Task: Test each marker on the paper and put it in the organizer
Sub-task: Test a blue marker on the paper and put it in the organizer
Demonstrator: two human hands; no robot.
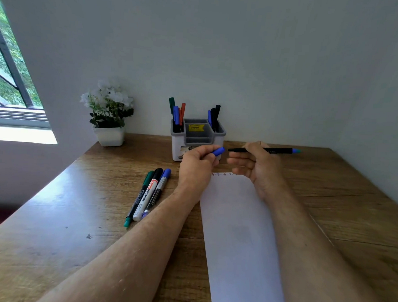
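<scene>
My right hand (257,167) grips a thin black marker (278,151) with a blue end, held level above the table, its bare tip pointing left. My left hand (196,164) holds the marker's blue cap (218,151) just left of that tip, a small gap between them. Below both hands lies a long white paper (240,232) with a few small coloured marks along its far edge. The grey and white organizer (197,139) stands behind my hands with several markers upright in its left and right compartments. Three markers (149,194) lie side by side on the table, left of the paper.
A white pot of white flowers (109,115) stands at the back left of the wooden table (65,213), against the wall. A window (11,85) is at the far left. The table's left edge runs diagonally toward me.
</scene>
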